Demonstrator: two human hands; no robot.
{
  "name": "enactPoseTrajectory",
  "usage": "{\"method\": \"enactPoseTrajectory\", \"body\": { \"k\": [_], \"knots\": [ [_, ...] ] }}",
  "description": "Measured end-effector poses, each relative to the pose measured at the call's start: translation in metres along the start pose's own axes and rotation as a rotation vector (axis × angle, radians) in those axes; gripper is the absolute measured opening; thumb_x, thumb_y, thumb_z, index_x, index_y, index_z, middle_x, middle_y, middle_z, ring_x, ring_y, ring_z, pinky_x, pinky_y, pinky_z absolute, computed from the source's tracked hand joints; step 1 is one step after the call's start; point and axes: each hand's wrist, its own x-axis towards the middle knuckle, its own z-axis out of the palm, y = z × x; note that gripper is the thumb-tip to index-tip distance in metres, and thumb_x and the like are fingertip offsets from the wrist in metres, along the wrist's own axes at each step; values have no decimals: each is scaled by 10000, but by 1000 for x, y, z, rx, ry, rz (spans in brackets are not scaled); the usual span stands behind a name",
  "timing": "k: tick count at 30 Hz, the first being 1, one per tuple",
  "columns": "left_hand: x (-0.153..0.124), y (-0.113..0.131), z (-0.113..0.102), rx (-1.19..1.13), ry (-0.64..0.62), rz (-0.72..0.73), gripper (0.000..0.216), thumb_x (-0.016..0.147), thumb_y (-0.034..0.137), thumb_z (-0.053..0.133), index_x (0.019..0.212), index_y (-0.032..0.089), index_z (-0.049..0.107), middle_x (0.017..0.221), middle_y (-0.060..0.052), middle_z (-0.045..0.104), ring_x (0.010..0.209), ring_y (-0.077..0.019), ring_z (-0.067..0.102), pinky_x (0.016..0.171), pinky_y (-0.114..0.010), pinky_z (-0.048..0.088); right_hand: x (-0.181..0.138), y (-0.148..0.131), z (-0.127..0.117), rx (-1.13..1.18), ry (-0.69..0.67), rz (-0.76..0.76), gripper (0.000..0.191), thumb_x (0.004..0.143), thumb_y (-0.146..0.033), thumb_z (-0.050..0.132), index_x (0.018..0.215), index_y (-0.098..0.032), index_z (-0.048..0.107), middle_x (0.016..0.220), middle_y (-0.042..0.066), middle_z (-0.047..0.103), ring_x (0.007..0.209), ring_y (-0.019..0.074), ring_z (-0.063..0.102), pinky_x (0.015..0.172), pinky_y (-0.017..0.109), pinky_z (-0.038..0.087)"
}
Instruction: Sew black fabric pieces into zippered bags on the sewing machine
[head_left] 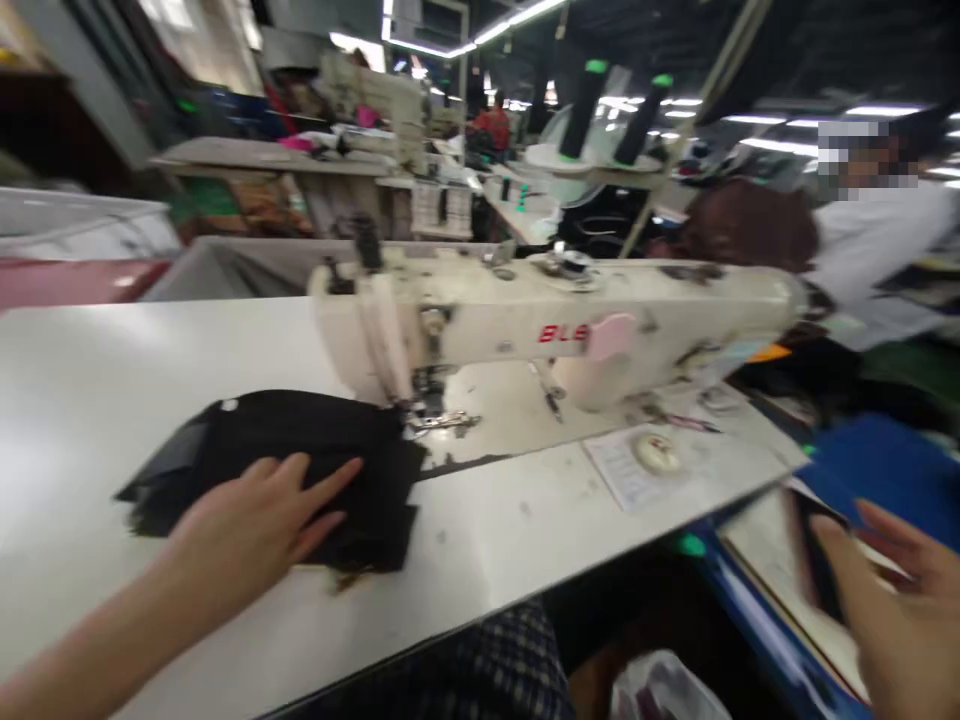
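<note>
Reaching into the lower R of the frame, the R hand point(900, 590) has its thumb against a dark flat item point(821, 580); thumb & fingers stand apart around it, but it's blurred, so can't tell if they're clamped. Bottom ctr: plaid cloth point(517, 655) & a clear plastic bag point(664, 685).

L hand point(247, 510), lower L of ctr, lies on the black fabric point(277, 425), fingers apart, index pointing twd ctr, not pinching. Fabric sits L of ctr on the white worktable point(495, 540), its R edge just beside the presser foot point(431, 400).

Progress (my guess): mid-job. Fabric's laid out near the needle area, not visibly fed under; R-hand item is off the tabletop, so prob. not yet joined w/ the fabric. No finished seam visible; can't tell how many pcs remain.

Farther: cream sewing machine point(480, 290) across ctr, dark thread cones point(583, 110) above, a person in white point(885, 240) upper R.
</note>
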Motion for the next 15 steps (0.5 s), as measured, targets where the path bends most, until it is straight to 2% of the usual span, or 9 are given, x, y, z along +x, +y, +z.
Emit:
{"method": "enactPoseTrajectory", "body": {
  "k": [1, 2, 4, 5, 6, 8, 11, 13, 15],
  "knots": [
    [-3, 0, 3, 34, -48, 10, 400, 875, 261, 568, 1273, 220, 581, 817, -76, 612, 776, -241, 582, 720, -407, 501, -8, -21, 15, 105, -123, -28, 633, 757, -574, 523, 1285, -224, 516, 1266, 196, 567, 1211, 399, 512, 937, 601, 453],
    [-4, 0, 6, 4, -33, 2, 378, 881, 270, 538, 1247, 200, 601, 895, -101, 625, 849, -263, 595, 782, -447, 499, -22, -43, 32, 251, -293, -37, 567, 780, -558, 482, 1250, -248, 541, 1198, 161, 626, 1126, 350, 595, 909, 533, 509],
    [-2, 0, 15, -182, 46, 142, 376, 847, 145, 475, 1192, 181, 621, 1192, -126, 595, 1139, -272, 541, 1043, -494, 385, -61, -90, 66, 681, -860, 181, 510, 719, -485, 620, 1164, -237, 615, 1246, 150, 616, 1166, 341, 575, 999, 504, 472],
    [-1, -2, 19, -283, 28, 207, 486, 815, 80, 438, 1273, 192, 555, 1331, -111, 528, 1253, -256, 474, 1126, -509, 291, -85, -112, 81, 773, -1088, 277, 482, 705, -419, 684, 1142, -223, 630, 1280, 140, 599, 1200, 323, 553, 1038, 477, 451],
    [0, -4, 22, -385, 9, 240, 591, 787, 30, 403, 1347, 205, 474, 1420, -84, 459, 1326, -227, 409, 1172, -506, 214, -107, -132, 95, 846, -1250, 364, 444, 709, -362, 714, 1121, -213, 639, 1289, 126, 597, 1219, 297, 542, 1059, 446, 441],
    [-1, -11, 25, -566, -54, 239, 704, 783, -8, 357, 1442, 235, 307, 1487, -38, 390, 1383, -172, 342, 1202, -494, 146, -145, -164, 116, 954, -1457, 558, 387, 700, -253, 722, 1072, -177, 646, 1239, 120, 629, 1205, 267, 558, 1041, 408, 463],
    [-3, -22, 24, -758, -70, 191, 568, 884, 75, 382, 1426, 218, 292, 1433, -32, 465, 1358, -143, 381, 1216, -457, 134, -175, -189, 134, 979, -1726, 689, 285, 702, -199, 693, 975, -133, 640, 1036, 118, 698, 1037, 237, 661, 864, 317, 557],
    [-3, -25, 22, -799, -63, 173, 433, 931, 147, 399, 1360, 203, 379, 1361, -41, 532, 1316, -146, 434, 1217, -448, 141, -180, -197, 141, 875, -1858, 636, 196, 710, -218, 675, 879, -133, 622, 822, 74, 703, 785, 186, 711, 574, 204, 545],
    [-2, -20, 19, -764, -68, 146, 327, 951, 183, 394, 1268, 202, 474, 1288, -48, 578, 1267, -168, 479, 1198, -456, 200, -176, -201, 147, 750, -1838, 430, 181, 719, -260, 660, 848, -143, 609, 604, -10, 632, 475, 115, 622, 335, 134, 358]
  ]
}}
